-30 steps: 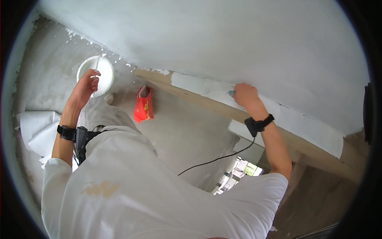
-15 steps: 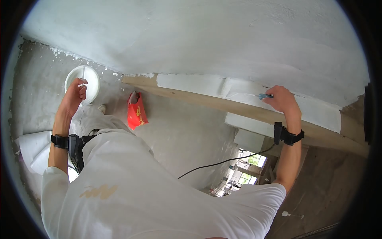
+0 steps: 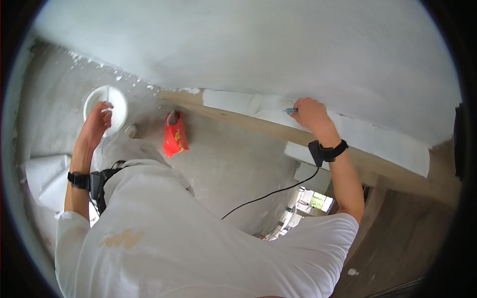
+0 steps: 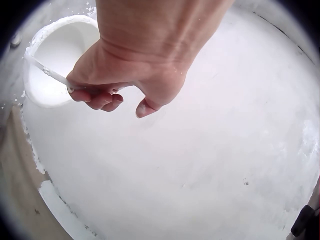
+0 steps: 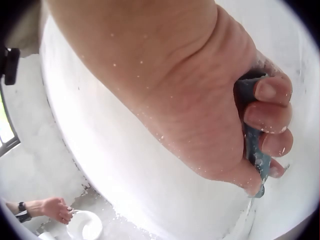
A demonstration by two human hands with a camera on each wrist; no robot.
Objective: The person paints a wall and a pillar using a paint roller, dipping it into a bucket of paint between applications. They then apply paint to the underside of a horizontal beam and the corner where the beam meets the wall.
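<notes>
2 hands busy. Head: right hand (image 3: 310,113) has slid back left along wooden beam (image 3: 233,121), blue-handled tool (image 3: 290,111) laying another pass on its white coat. Left wrist: left hand (image 4: 125,75) curled round thin handle (image 4: 50,75) of bucket (image 4: 75,19), white paint (image 4: 60,55) inside, left of beam. Right wrist: fingers (image 5: 270,117) clamp the tool.

This is looking like a bare interior under renovation, mid-painting. A freshly whitened wall (image 3: 248,44) is filling the view from 10 to 2 o'clock. White splashes (image 3: 119,74) are dotting the raw concrete floor (image 3: 233,164) at 10 o'clock beside a bucket of white paint (image 3: 102,97). An unfinished wooden beam (image 3: 238,121) is running centre to 4 o'clock, partly coated.
</notes>
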